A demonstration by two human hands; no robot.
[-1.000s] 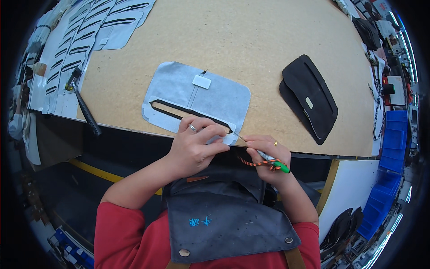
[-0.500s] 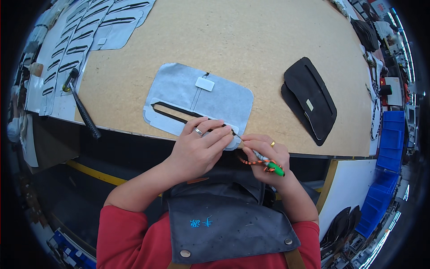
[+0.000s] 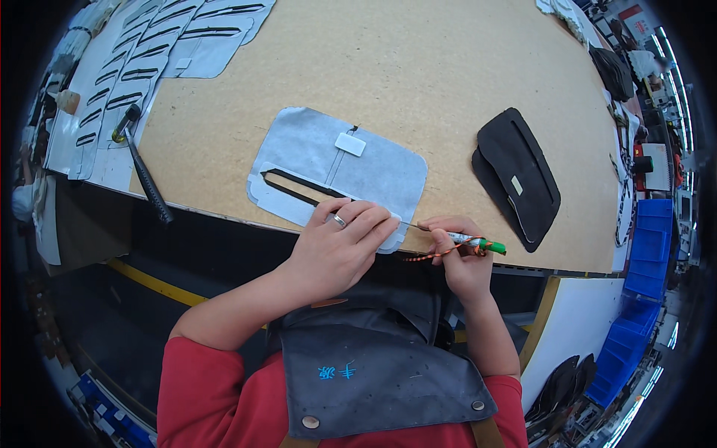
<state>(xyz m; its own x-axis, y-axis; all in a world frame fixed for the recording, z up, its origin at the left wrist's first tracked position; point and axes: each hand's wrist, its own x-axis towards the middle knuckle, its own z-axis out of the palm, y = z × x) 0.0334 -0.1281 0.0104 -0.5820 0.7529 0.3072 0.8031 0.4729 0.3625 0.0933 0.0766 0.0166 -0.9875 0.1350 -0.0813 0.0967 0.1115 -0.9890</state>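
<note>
A pale grey-blue panel [image 3: 388, 160] with rounded corners lies near the table's front edge. Its long slot is edged by black strips [image 3: 295, 179], and a small white rectangular patch [image 3: 350, 145] sits above. My left hand [image 3: 336, 243] bends over the panel's lower right part, fingers together and pressing on it; the thumb and the slot's right end are hidden. In my right hand [image 3: 464, 257] is a thin metal-tipped tool like an awl [image 3: 467, 240], with a white and green handle and an orange-and-black cord. Its tip reaches toward my left fingertips.
To the right lies a black leather-like pouch piece [image 3: 523, 179]. At the left edge rests a hammer [image 3: 147, 175]. Overlapping grey-blue panels [image 3: 213, 45] fill the far left. Blue bins [image 3: 648, 246] stand right of the table, beyond a white board [image 3: 575, 321].
My right hand has moved right, away from my left, and the tool now lies more level with its metal shaft exposed. The left fingers have bunched closer together on the panel.
</note>
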